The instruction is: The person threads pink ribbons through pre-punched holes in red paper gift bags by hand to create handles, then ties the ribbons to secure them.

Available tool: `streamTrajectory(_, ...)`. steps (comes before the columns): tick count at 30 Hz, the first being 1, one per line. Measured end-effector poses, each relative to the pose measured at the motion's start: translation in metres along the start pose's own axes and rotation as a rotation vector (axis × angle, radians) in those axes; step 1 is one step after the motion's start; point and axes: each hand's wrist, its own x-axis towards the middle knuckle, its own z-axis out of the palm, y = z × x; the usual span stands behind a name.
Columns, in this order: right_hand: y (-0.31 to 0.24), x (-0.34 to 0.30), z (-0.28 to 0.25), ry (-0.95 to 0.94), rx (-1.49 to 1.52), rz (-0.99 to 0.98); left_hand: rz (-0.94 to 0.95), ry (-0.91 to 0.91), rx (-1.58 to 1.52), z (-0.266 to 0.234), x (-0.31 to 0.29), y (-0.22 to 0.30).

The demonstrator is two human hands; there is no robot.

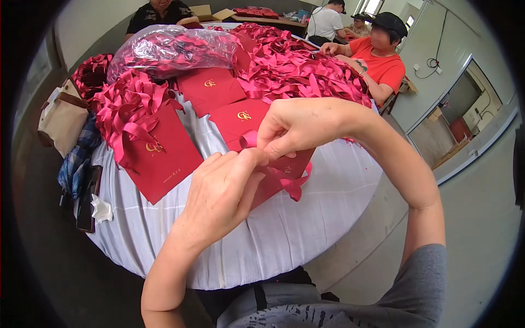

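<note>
My left hand (pixel 217 192) and my right hand (pixel 295 127) meet over the middle of the table, fingertips pinched together on a pink ribbon (pixel 292 189). One loop of it rises by my right fingers and a loose end curls out to the right. Just below my hands is a red paper bag (pixel 266 190), partly hidden by them. Beyond it lie another red bag (pixel 232 121) with a gold emblem and a further one (pixel 210 87). On the left a flat red bag (pixel 167 164) has pink ribbons (pixel 130 101) heaped over its upper part.
A big ribbon heap (pixel 295 65) and a clear plastic sack (pixel 169 52) cover the table's far side. A beige bag (pixel 63 117), a folded umbrella (pixel 81 156), a phone (pixel 89 199) and a tissue (pixel 101 209) line the left edge. A person in red (pixel 380 57) sits at the right.
</note>
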Motion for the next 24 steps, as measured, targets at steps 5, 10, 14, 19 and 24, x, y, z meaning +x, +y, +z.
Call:
streamTrajectory(5, 0.009, -0.002, 0.008, 0.092, 0.179, 0.014, -0.057, 0.041, -0.020, 0.002, -0.001, 0.003)
streamTrajectory(10, 0.020, -0.003, 0.023, 0.244, 0.487, -0.100, 0.026, 0.073, -0.025, 0.010, -0.002, 0.004)
streamTrajectory(14, 0.017, -0.005, 0.010, 0.331, 0.514, -0.211, 0.053, 0.100, -0.035, 0.016, 0.000, 0.011)
streamTrajectory(19, 0.021, 0.016, 0.006, 0.460, 0.648, -0.282, 0.047, 0.131, -0.064, 0.021, 0.001, 0.011)
streamTrajectory(24, 0.026, 0.046, 0.004, 0.492, 0.832, -0.380, 0.004, 0.134, -0.039, 0.021, -0.001, 0.011)
